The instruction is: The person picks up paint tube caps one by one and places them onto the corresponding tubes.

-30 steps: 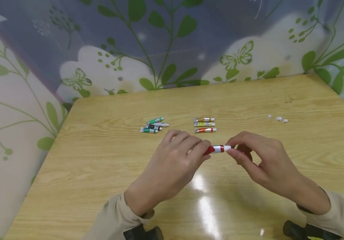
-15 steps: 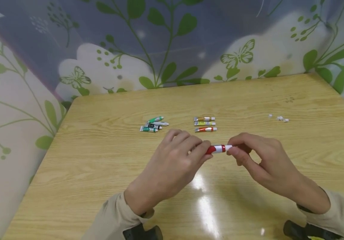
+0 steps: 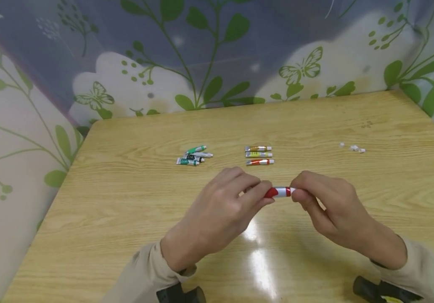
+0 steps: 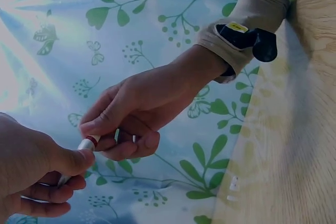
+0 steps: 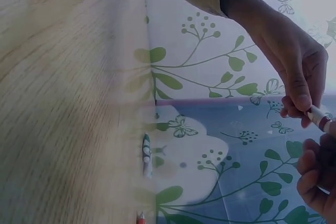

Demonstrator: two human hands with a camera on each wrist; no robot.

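Note:
My left hand [image 3: 222, 210] grips a red and silver paint tube [image 3: 280, 192] between thumb and fingers, cap end pointing right. At that end, the thumb and index finger of my right hand [image 3: 334, 206] pinch the white cap [image 3: 292, 190], covering most of it. The tube is held up off the table, and its tail is hidden in the left palm. In the left wrist view, the red band of the tube [image 4: 92, 140] shows between both sets of fingertips. The right wrist view shows the white tube body [image 5: 315, 115] at its right edge.
Beyond the hands lie a brown tube [image 3: 258, 148], a yellow tube [image 3: 258, 155] and an orange-red tube [image 3: 260, 162] in a stack of rows. To their left is a loose pile with a green tube [image 3: 188, 161]. Small white caps [image 3: 354, 148] lie at right on the wooden table [image 3: 126, 219].
Both hands and the tube have shifted slightly right and down in the head view. The right fingertips cover more of the white cap than before. The tubes on the table stay put.

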